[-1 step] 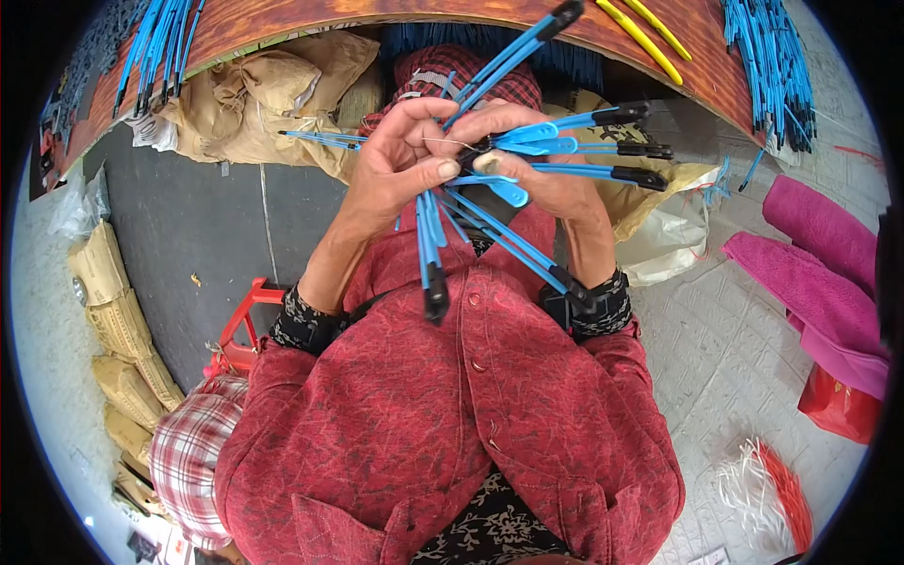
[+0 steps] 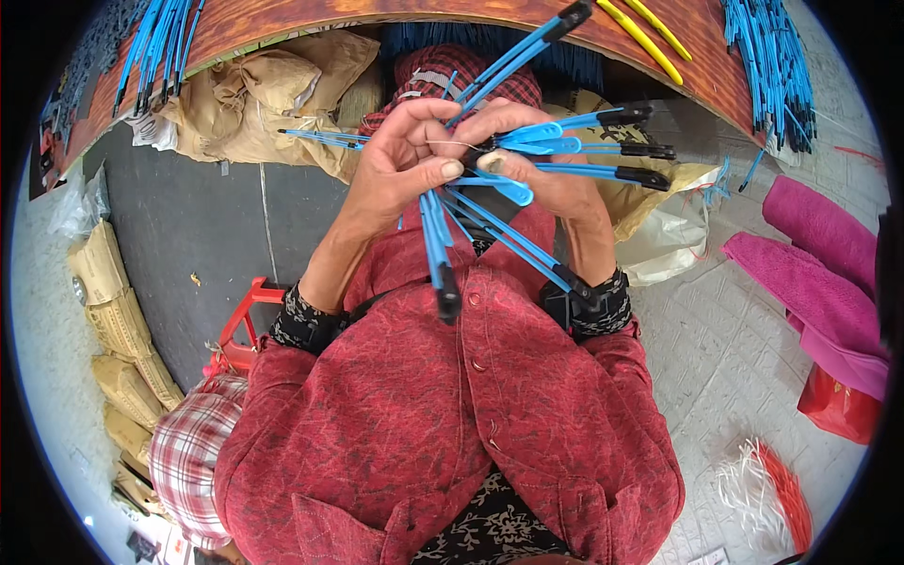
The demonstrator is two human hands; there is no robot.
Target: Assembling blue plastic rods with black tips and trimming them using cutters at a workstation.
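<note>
You sit over a pale tiled floor (image 2: pixel 753 358) with a dark grey mat (image 2: pixel 179 235) on your left, and a curved wooden tabletop (image 2: pixel 311 19) arches across the top of the view. Crumpled brown sacks (image 2: pixel 254 104) are heaped under that table, and more folded tan sacks (image 2: pixel 118 330) line the mat's left edge. Your red patterned jacket (image 2: pixel 443 414) fills the lower middle. To your right lie pink cloth rolls (image 2: pixel 819 264), with a red bag (image 2: pixel 843 410) just below them and a white and orange tuft of string (image 2: pixel 767 490) near the lower rim. A red stool frame (image 2: pixel 240 325) shows beside your left elbow. Loose blue sticks (image 2: pixel 772 66) lie piled on the table at upper right, another blue heap (image 2: pixel 155 38) at upper left, and two yellow sticks (image 2: pixel 650 33) between. In front of your chest, your left hand (image 2: pixel 400 169) and right hand (image 2: pixel 546 184) meet, both closed around a fanned bunch of blue sticks with black tips (image 2: pixel 508 179), thumbs pressed together at the bunch's crossing point, the ends splaying out up, right and down toward your jacket.
</note>
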